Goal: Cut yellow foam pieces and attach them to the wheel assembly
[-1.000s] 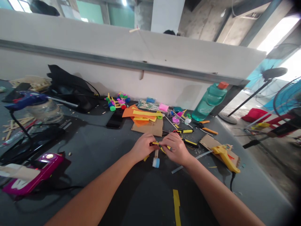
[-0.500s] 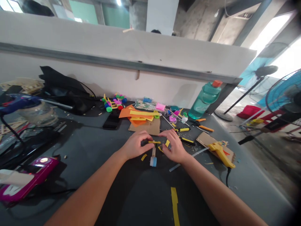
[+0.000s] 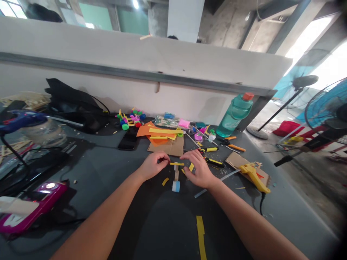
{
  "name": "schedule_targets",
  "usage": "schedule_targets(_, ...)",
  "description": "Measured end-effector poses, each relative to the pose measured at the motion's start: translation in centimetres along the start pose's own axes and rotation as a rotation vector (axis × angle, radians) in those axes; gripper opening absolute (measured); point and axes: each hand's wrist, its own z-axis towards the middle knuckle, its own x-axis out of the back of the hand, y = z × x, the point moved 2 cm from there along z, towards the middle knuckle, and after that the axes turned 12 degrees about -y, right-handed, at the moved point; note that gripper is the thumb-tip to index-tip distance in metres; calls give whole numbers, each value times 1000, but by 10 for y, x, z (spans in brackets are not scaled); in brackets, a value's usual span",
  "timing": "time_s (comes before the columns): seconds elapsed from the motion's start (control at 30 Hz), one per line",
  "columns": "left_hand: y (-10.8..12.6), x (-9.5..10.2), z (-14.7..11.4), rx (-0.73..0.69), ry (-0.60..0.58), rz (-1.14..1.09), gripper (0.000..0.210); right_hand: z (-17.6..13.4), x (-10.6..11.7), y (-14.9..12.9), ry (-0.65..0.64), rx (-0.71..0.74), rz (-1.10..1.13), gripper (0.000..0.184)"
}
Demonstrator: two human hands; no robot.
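A small build of a wooden stick lies on the dark table, with a blue and white bottle cap at its near end. Across the stick's far end sits a narrow yellow strip. My left hand is at the strip's left end, its thumb and fingers curled with a small gap; any contact is too fine to make out. On the other side, my right hand is open around the strip's right end, thumb and fingers apart, holding nothing. Yellow paper scraps lie close by.
Orange and yellow paper lies on cardboard beyond my hands. Two cutter knives, a yellow glue gun and a green bottle are at right. A phone and a magenta device are at left.
My left hand has drawn back leftward from the yellow strip, and more of the strip shows. My right hand has stayed nearly in place. The view has shifted slightly.
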Motion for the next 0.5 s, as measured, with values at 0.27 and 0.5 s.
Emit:
schedule_targets(0.27, 2, -19, 5, -53, -22, 114, 20, 2, -2, -2, -5, -25, -42, 25)
schedule_targets(0.5, 4, -28, 9, -71, 50, 111, 13, 2, -5, -1, 5, -32, -123, 13)
